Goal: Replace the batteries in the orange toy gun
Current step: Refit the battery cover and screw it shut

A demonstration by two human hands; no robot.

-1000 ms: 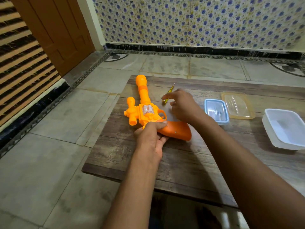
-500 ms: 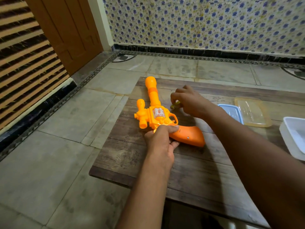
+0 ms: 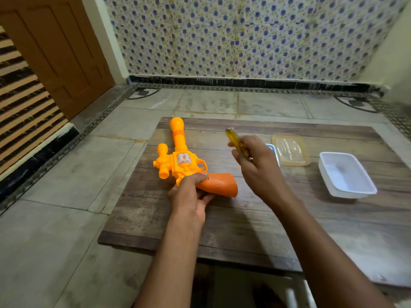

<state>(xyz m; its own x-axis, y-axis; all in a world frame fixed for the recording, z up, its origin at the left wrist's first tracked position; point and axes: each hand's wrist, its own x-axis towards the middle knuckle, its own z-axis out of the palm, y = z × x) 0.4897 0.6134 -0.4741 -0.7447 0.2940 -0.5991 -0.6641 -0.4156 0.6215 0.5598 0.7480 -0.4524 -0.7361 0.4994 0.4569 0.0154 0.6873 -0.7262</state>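
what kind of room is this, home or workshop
Most likely a room in a home: floral-patterned wall tiles, a stone tile floor, a brown wooden door, and a low wooden table as the work surface.

Soft, even indoor light; faint shadows under the arms on the table (image 3: 255, 230); wide-angle bending at edges; right hand (image 3: 258, 167) slightly motion-blurred.

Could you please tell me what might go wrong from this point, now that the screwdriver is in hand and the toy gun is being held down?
1. The small screw in the orange plastic toy gun grip could roll off the brown wooden table unless dropped into the white rectangular plastic tub.
2. The left hand grips only the gun's rear, so it may twist.
3. The yellow-handled screwdriver in the right hand could slip toward those fingers.
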